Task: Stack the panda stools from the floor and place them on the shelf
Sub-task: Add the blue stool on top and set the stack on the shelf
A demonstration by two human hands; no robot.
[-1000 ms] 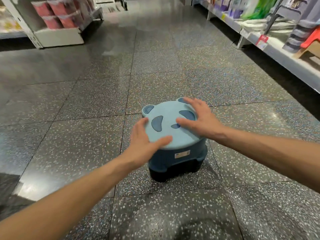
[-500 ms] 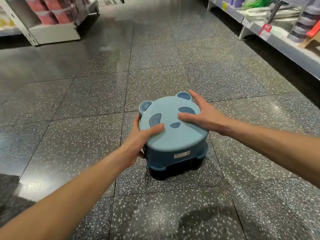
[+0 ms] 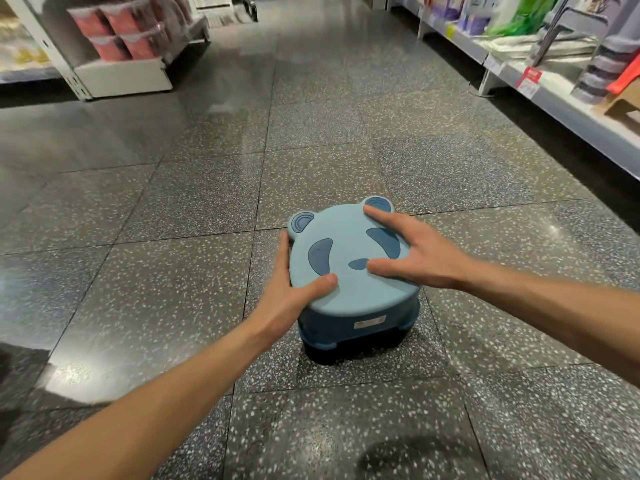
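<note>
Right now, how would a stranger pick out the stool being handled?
On the speckled dark floor of the shop aisle, between the shelves, stands a light-blue panda stool under both hands. Its seat has dark-blue ears and eye patches, and it sits nested on darker stools.

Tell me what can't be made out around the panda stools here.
Head view only:
- Stack of panda stools: lower ones nested in shadow, count unclear.
- Label: text too small.
- Left hand: fingers hidden behind the seat rim.
- Right shelf: cut off by the edge, blurred.
</note>
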